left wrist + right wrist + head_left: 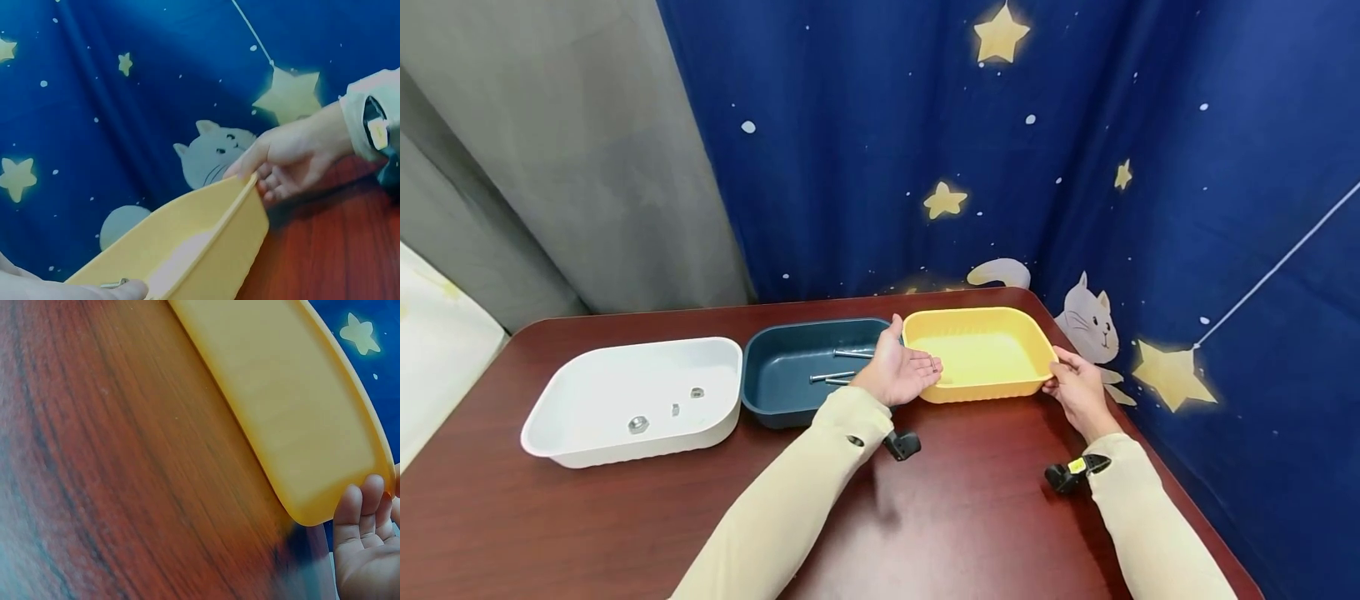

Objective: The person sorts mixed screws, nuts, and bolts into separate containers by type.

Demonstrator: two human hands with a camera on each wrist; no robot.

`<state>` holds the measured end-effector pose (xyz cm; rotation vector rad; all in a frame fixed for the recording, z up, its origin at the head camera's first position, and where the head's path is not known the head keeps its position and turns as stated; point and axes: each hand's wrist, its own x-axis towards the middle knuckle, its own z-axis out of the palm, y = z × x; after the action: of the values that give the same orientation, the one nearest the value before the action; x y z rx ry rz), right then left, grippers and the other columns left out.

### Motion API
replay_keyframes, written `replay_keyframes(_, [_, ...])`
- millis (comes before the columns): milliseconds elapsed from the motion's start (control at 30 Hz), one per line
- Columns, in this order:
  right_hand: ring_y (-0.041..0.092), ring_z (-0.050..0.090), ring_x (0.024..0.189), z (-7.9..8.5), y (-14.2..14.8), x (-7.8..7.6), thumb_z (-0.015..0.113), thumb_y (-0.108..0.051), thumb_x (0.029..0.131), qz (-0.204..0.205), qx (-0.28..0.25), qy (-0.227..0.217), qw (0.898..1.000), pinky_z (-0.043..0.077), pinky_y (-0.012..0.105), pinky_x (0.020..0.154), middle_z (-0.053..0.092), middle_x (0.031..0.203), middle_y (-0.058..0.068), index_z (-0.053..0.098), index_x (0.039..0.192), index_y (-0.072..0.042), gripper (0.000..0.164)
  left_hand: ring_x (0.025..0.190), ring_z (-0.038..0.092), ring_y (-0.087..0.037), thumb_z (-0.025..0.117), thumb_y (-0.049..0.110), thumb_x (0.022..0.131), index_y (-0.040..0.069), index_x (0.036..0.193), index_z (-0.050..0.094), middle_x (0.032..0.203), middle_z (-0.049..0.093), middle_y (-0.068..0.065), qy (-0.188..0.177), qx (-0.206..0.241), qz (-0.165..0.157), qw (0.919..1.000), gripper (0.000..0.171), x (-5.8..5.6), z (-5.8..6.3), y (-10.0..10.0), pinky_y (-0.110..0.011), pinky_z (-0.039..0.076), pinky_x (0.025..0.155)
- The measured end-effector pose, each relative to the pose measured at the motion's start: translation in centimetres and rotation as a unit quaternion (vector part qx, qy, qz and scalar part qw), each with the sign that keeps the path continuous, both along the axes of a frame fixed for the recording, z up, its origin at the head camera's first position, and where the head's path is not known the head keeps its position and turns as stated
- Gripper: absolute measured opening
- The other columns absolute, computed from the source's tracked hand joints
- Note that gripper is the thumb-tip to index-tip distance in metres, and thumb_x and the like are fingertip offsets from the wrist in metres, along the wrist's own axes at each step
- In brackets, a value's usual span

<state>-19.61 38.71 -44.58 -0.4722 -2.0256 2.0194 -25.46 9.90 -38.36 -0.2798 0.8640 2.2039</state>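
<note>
My left hand [901,371] is palm up at the left end of a yellow plastic bin [985,389]. On its outstretched fingers lies a small shiny metal piece [114,284], too small to identify. The right hand [1078,392] pinches the bin's right end, thumb at the rim and fingers against the outside. In the right wrist view, those fingers [350,512] show at the bin's corner. Next to the left hand is a dark blue bin [782,367] with several long metal bolts [832,377], partly hidden behind that hand.
Farther left, a white bin [602,375] holds a large hex nut [638,424] and two smaller metal pieces [697,392]. All the bins are on a reddish-brown table [970,500]. A blue star-patterned curtain [865,167] hangs close behind and to the right.
</note>
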Motion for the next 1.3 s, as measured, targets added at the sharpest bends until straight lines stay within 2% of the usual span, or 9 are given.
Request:
replay_keyframes(233, [0.007,0.052,0.063,-0.4,-0.4,-0.8,0.044,-0.006,0.102,0.003,-0.007,-0.004,1.0,0.051,0.018,0.062,0.05,0.101,0.008,0.029,0.15,0.002,0.051,0.146,0.004,-0.036,0.036,0.068,0.093,-0.012,0.148,-0.004,0.157,0.003,-0.027,-0.02,0.024,0.06,0.9977,0.105,-0.1,-0.5,1.8,-0.041,0.008,0.118])
replay_keyframes(333, [0.007,0.052,0.062,-0.9,-0.8,-0.9,0.044,-0.004,0.101,0.009,-0.018,-0.005,1.0,0.051,0.019,0.061,0.05,0.099,0.008,0.029,0.149,0.003,0.05,0.146,0.002,-0.036,0.036,0.068,0.093,-0.011,0.149,-0.006,0.158,0.001,-0.027,-0.024,0.023,0.087,0.9957,0.105,0.0,-1.0,1.9,-0.042,0.007,0.118])
replay_keyframes(433, [0.007,0.052,0.062,-1.3,-1.2,-1.1,0.043,-0.004,0.102,0.017,-0.019,-0.009,1.0,0.051,0.02,0.062,0.05,0.101,0.012,0.029,0.149,0.003,0.051,0.146,0.002,-0.035,0.035,0.067,0.094,-0.011,0.149,-0.006,0.158,0.002,-0.026,-0.023,0.018,0.097,0.9948,0.103,0.0,-1.4,1.5,-0.042,0.007,0.118])
replay_keyframes(733, [0.008,0.053,0.063,-0.5,-0.7,-2.0,0.044,-0.005,0.101,0.006,-0.011,-0.01,1.0,0.052,0.02,0.062,0.049,0.106,0.012,0.029,0.15,0.001,0.051,0.146,0.009,-0.036,0.036,0.065,0.095,-0.01,0.15,0.0,0.158,0.008,-0.025,0.019,0.008,0.071,0.9973,0.1,-0.6,-0.4,0.5,-0.042,0.011,0.117])
replay_keyframes(900, [0.008,0.053,0.065,-0.4,-0.4,-1.9,0.045,-0.007,0.102,-0.004,-0.007,-0.021,1.0,0.052,0.02,0.065,0.049,0.111,0.013,0.029,0.15,0.001,0.051,0.143,0.02,-0.039,0.033,0.063,0.097,-0.01,0.149,0.009,0.154,0.018,-0.028,0.09,-0.048,0.017,0.9946,0.093,-0.2,0.0,-0.8,-0.045,0.021,0.115])
replay_keyframes(1033, [0.008,0.053,0.065,-0.2,-0.1,-1.6,0.046,-0.011,0.102,-0.012,-0.003,-0.024,1.0,0.052,0.019,0.065,0.051,0.105,0.011,0.03,0.148,0.002,0.05,0.138,0.031,-0.04,0.031,0.059,0.1,-0.008,0.149,0.02,0.149,0.031,-0.029,0.161,-0.114,-0.024,0.9801,0.084,0.3,0.6,-2.5,-0.046,0.03,0.111])
replay_keyframes(1133, [0.007,0.054,0.065,-0.1,0.0,-1.3,0.048,-0.014,0.102,-0.019,0.001,-0.025,1.0,0.053,0.019,0.065,0.051,0.099,0.009,0.031,0.147,0.003,0.05,0.134,0.038,-0.039,0.029,0.057,0.101,-0.008,0.147,0.025,0.146,0.038,-0.028,0.213,-0.165,-0.045,0.9621,0.08,0.7,1.1,-4.1,-0.046,0.035,0.108])
replay_keyframes(1233, [0.006,0.054,0.065,-0.1,-0.1,-0.9,0.048,-0.017,0.103,-0.023,0.002,-0.031,0.999,0.053,0.019,0.065,0.051,0.099,0.007,0.031,0.147,0.003,0.052,0.131,0.044,-0.038,0.031,0.054,0.102,-0.007,0.147,0.028,0.143,0.042,-0.027,0.27,-0.224,-0.062,0.9345,0.075,1.3,1.3,-6.0,-0.045,0.039,0.105])
replay_keyframes(1300, [0.007,0.055,0.065,0.0,-0.2,-0.5,0.048,-0.02,0.103,-0.025,0.011,-0.038,0.999,0.053,0.019,0.065,0.051,0.101,0.007,0.031,0.147,0.004,0.053,0.127,0.048,-0.038,0.039,0.048,0.103,-0.007,0.145,0.033,0.14,0.046,-0.027,0.313,-0.27,-0.063,0.9082,0.069,1.8,1.3,-7.4,-0.045,0.043,0.101])
